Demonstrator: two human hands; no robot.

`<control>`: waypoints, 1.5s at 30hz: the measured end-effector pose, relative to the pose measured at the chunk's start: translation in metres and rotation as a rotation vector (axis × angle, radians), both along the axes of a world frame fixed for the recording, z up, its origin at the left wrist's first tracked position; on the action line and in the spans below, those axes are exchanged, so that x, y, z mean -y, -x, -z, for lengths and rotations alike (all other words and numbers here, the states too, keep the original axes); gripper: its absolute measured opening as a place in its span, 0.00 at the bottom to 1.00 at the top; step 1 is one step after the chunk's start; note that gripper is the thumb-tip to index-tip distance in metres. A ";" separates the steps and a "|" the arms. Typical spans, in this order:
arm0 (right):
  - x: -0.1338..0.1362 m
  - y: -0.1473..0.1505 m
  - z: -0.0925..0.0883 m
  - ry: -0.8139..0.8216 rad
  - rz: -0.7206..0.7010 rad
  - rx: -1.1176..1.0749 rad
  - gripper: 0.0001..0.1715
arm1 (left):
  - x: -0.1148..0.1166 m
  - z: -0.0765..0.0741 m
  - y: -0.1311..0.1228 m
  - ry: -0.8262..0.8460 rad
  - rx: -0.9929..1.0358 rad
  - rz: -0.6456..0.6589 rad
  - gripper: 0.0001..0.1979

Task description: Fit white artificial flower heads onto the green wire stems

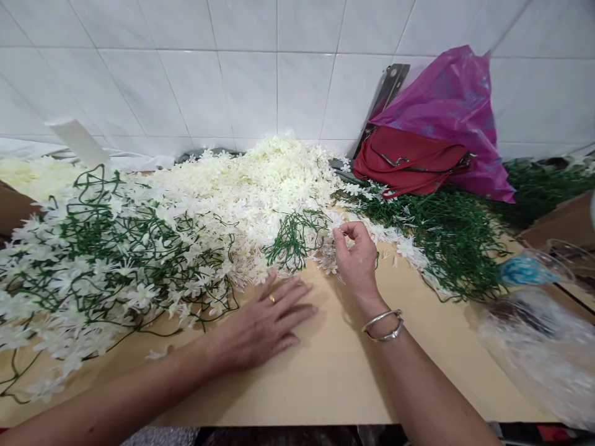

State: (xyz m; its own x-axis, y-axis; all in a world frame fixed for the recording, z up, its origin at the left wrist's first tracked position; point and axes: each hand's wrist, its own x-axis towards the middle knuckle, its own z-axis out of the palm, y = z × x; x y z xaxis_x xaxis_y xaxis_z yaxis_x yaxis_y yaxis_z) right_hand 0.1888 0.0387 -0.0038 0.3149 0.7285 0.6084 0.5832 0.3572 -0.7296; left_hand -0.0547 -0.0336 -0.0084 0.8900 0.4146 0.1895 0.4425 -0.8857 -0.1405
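Observation:
My left hand (pixel 264 319), a ring on one finger, lies flat on the tan tabletop (pixel 334 378) with its fingers spread and nothing in them. My right hand (pixel 357 257), with bangles at the wrist, is raised in a pinch at the edge of the flower pile; what sits between thumb and fingertip is too small to make out. Just left of it lies a small bunch of green plastic stems (pixel 292 240). Loose white artificial blossoms (pixel 279 173) are heaped behind both hands. To the left spreads a tangle of white flowers on green stems (pixel 139 254).
A red purse (pixel 409 158) and a purple plastic bag (pixel 450 99) lean at the tiled wall. More green stems (pixel 455 235) with white tips lie at right, beside a clear plastic bag (pixel 543 353) and a blue-patterned item (pixel 530 270). Cardboard (pixel 562 220) stands far right.

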 end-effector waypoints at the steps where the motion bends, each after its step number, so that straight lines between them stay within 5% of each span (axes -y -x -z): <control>1: 0.000 -0.001 0.000 0.010 0.003 -0.006 0.07 | -0.014 -0.003 0.000 -0.082 0.009 -0.019 0.26; 7: -0.003 -0.005 0.002 0.032 -0.005 -0.075 0.08 | -0.053 -0.038 -0.007 -0.380 0.266 -0.225 0.06; 11: -0.004 -0.005 0.002 0.039 -0.017 -0.114 0.08 | -0.051 -0.052 -0.024 -0.311 0.475 -0.279 0.09; 14: -0.004 -0.005 0.002 0.041 -0.022 -0.109 0.09 | -0.058 -0.051 -0.045 -0.265 0.425 -0.309 0.16; 19: -0.006 -0.007 0.002 0.067 -0.025 -0.153 0.09 | -0.072 -0.056 -0.067 -0.096 0.340 -0.308 0.10; 28: -0.005 -0.003 -0.002 0.039 -0.062 -0.230 0.09 | -0.070 -0.121 -0.022 0.085 1.284 -0.389 0.04; 31: 0.003 0.001 -0.011 0.102 -0.228 -0.338 0.10 | -0.068 -0.128 -0.013 0.252 1.495 -0.353 0.06; 33: 0.012 0.008 -0.020 0.227 -0.531 -0.426 0.11 | -0.057 -0.130 -0.010 0.373 1.571 -0.336 0.07; 36: 0.031 0.023 -0.029 0.514 -1.079 -0.440 0.12 | -0.018 -0.122 -0.009 0.581 1.551 -0.379 0.09; 38: 0.040 0.035 -0.027 0.644 -1.270 -0.417 0.13 | 0.016 -0.103 -0.011 0.831 1.411 -0.356 0.11; 42: 0.034 0.039 -0.010 0.633 -1.056 -0.400 0.15 | 0.051 -0.041 -0.016 1.253 1.174 -0.384 0.13; 45: 0.011 0.027 0.000 0.564 -0.787 -0.365 0.18 | 0.029 -0.008 -0.016 1.324 1.181 -0.399 0.16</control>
State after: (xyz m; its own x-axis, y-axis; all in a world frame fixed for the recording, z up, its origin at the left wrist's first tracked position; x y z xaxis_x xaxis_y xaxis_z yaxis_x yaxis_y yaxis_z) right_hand 0.1622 0.0278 -0.0038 -0.2777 0.9575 0.0774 0.0420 0.0926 -0.9948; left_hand -0.0384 -0.0631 -0.0002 0.3678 0.9297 -0.0180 -0.0330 0.0324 0.9989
